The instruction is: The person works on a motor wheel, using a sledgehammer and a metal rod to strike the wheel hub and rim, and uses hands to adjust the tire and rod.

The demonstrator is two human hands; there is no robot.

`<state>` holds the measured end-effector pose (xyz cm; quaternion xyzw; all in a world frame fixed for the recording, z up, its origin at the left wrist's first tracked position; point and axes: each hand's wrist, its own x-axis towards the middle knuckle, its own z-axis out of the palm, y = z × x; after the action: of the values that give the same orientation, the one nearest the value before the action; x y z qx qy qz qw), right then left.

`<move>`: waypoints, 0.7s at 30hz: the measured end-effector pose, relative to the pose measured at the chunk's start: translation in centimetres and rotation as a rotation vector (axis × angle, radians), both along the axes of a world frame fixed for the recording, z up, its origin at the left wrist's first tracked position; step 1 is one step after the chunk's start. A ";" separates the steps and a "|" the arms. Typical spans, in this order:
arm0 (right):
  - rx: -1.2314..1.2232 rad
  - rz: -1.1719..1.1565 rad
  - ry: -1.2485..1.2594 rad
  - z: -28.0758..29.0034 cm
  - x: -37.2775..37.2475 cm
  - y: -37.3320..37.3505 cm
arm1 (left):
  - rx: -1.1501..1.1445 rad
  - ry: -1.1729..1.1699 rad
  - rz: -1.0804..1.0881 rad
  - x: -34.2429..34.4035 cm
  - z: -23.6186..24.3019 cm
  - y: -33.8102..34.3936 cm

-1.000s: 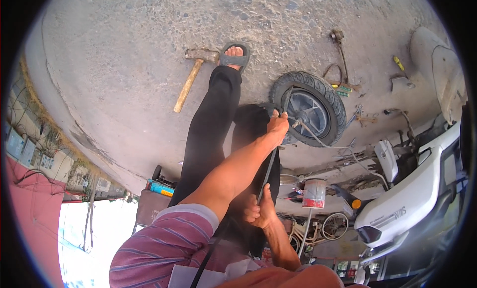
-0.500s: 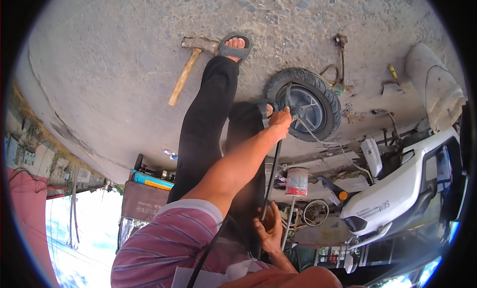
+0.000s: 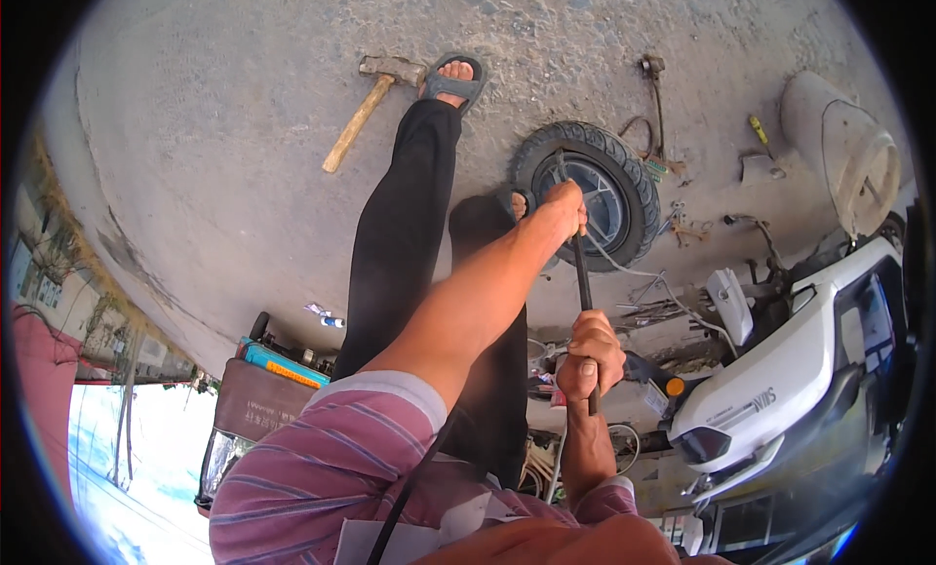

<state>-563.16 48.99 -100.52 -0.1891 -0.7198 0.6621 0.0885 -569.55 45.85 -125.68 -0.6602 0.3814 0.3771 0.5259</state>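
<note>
A small wheel with a black tyre (image 3: 632, 180) lies flat on the concrete ground. A long black bar (image 3: 582, 272) runs from the tyre's rim down toward me. My left hand (image 3: 561, 209) grips the bar's upper part, right at the near edge of the tyre. The left arm, in a striped sleeve, reaches out from the lower left. My right hand (image 3: 587, 355) is closed around the bar's lower part, thumb on top. My legs in black trousers stretch toward the wheel, one sandalled foot (image 3: 453, 77) well beyond it.
A hammer with a wooden handle (image 3: 366, 107) lies beside the far foot. A white scooter (image 3: 780, 389) with exposed wiring stands at the right. A white bucket (image 3: 843, 151) lies on its side at the far right. Small tools (image 3: 655, 87) are scattered past the wheel.
My right hand has slid higher up the bar, closer to the left hand. The left hand stays at the tyre's rim. The view has shifted slightly.
</note>
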 end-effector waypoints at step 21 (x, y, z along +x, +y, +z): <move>0.039 -0.139 0.118 -0.8 7.6 -1.2 | -0.379 1.036 -1.846 -13.2 -4.2 -30.1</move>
<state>-555.59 47.82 -101.37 -0.1974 -0.7112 0.6502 0.1803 -582.73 15.77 -129.88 0.0525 0.9611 0.0029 0.2710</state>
